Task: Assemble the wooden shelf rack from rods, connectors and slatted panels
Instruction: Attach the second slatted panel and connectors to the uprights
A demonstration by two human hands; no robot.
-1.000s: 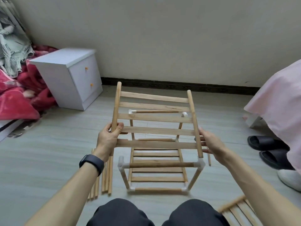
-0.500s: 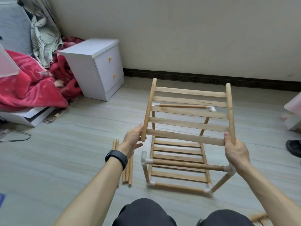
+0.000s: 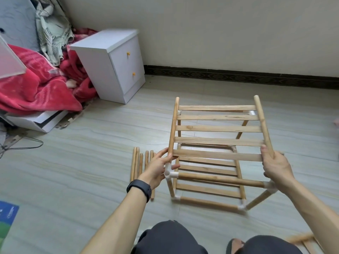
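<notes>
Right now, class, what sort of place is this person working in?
Probably a bedroom at home: a white bedside cabinet stands on the floor, with a red blanket heaped beside it.

- A home, most likely a bedroom.
- A white bedside cabinet (image 3: 117,65) with two drawers stands by the plain wall (image 3: 201,30).
- A rumpled red blanket (image 3: 36,85) lies heaped beside it.
- The floor (image 3: 73,162) is pale, with a dark skirting (image 3: 238,77).

We have tipped the panel (image 3: 218,129) flatter, its far end now close over the frame's (image 3: 207,200) far connectors (image 3: 251,113). Our left hand (image 3: 157,168) has slid to the left rail's (image 3: 172,129) near end beside a white connector (image 3: 168,172), and our right hand (image 3: 275,165) now grips the right rail (image 3: 262,125).
</notes>
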